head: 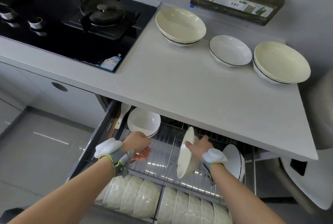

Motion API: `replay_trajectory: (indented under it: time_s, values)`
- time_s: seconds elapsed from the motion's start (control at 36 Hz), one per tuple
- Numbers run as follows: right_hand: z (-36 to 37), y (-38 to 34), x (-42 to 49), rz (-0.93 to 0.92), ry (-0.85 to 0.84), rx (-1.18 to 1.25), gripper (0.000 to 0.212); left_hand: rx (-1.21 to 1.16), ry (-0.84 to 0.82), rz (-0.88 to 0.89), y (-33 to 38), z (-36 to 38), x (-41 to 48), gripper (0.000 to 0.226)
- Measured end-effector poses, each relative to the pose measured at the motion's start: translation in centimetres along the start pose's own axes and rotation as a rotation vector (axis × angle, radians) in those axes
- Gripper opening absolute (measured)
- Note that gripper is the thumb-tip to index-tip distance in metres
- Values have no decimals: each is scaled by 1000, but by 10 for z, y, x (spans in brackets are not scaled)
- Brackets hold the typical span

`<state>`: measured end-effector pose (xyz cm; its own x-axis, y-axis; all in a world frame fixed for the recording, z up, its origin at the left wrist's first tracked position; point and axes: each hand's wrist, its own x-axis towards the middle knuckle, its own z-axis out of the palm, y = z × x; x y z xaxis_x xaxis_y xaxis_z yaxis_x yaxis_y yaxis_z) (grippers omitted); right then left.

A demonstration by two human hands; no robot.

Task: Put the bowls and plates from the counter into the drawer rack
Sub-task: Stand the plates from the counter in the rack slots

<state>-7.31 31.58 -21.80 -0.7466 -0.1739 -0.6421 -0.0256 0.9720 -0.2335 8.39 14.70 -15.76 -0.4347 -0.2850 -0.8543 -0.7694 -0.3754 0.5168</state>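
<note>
One plate [187,158] in right grip [199,147] over rack [162,162], left grip [138,145] released, wall-box label [236,1] blurred

Left hand [139,145] hovers, fingers loosely curled — right hand [199,147] pinches a plate [186,155].

Your tabletop [180,83] carries two stacks of cream bowls, the left stack [180,25] and the right stack [281,62], plus one white plate [230,50]. Your drawer [100,133] holds one back stack [144,122] of white bowls, one cream plate [186,153], one rimmed plate [234,158], two bowl rows, left row [129,195] and right row [191,207], and one spoon [124,113].
</note>
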Motion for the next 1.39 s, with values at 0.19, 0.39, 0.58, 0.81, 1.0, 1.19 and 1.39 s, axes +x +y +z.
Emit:
replay_trajectory:
  time_s: [0.19, 0.39, 0.58, 0.81, 1.0, 1.19, 1.39]
  values:
    - [-16, 0, -26, 11, 10, 14, 79, 184, 59, 139, 15, 14, -23, 21]
    - [-38, -4, -56, -49, -47, 10, 31, 212, 26, 173, 27, 24, -45, 22]
    - [-81, -22, -75, -75, -20, 275, 23, 124, 38, 247, 63, 32, -68, 11]
    - [-128, -57, -88, -124, 5, 647, 19, 2, 76, 293, 110, 38, -69, 9]
    - [-176, -100, -65, -178, -34, 807, 13, -131, 165, 340, 173, 32, -54, 12]
    - [-205, -144, -23, -288, -116, 991, 11, -430, 272, 378, 239, 19, -7, 16]
    - [-220, -180, 17, -347, -192, 1132, 25, -575, 370, 459, 293, 19, 43, 36]
